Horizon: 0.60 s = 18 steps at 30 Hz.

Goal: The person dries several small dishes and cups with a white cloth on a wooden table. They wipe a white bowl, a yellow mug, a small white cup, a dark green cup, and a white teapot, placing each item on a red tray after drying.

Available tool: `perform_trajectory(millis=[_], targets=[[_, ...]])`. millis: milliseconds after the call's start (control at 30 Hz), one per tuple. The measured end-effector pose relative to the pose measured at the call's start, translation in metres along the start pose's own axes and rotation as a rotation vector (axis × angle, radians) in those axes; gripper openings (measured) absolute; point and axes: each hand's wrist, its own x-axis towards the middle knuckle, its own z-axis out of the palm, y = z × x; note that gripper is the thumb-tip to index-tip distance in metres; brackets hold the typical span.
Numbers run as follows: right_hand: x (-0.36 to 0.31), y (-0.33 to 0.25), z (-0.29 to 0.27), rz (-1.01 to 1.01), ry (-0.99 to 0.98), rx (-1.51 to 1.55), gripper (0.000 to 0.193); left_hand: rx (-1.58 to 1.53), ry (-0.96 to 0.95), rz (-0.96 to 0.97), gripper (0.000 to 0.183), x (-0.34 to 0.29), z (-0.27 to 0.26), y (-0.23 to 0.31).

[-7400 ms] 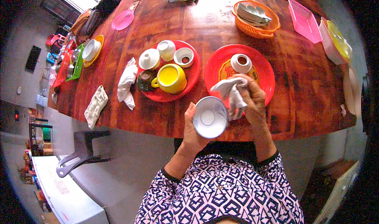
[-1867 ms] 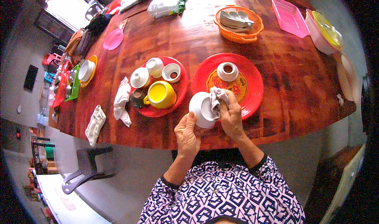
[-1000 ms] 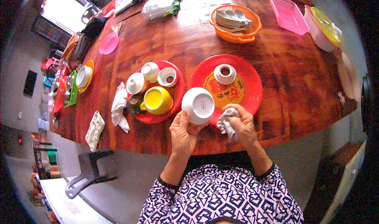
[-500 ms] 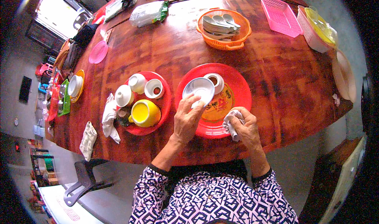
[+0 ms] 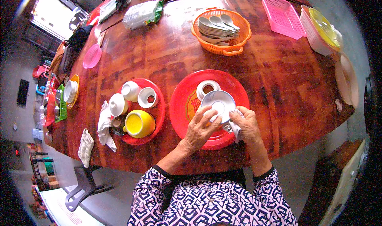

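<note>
White bowl (image 5: 223,100) between hands (image 5: 200,133)

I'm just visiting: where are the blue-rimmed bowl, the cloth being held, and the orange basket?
Blue-rimmed bowl (image 5: 221,103): head view, on its inner surface.
Held cloth (image 5: 235,130): head view, on the folds below the fingers.
Orange basket (image 5: 212,48): head view, on its near outer wall.

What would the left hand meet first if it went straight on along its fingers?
The left hand would meet the white bowl, already at its fingers. Beyond that, probably the red plate, though depth is unclear.
</note>
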Motion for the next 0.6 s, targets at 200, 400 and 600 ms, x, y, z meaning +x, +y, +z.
perform_trajectory(millis=[200,400,600], targets=[[0.002,0.002,0.001,-0.011,0.113,0.0,0.022,-0.105,-0.001,-0.028,0.039,0.009,0.004,-0.005],[-0.011,-0.015,-0.013,0.083,0.146,-0.165,0.023,-0.146,-0.007,0.047,0.031,0.017,0.016,-0.004],[-0.026,-0.023,-0.014,0.037,0.198,-0.217,0.017,-0.159,-0.029,0.067,0.024,0.019,0.038,-0.006]])
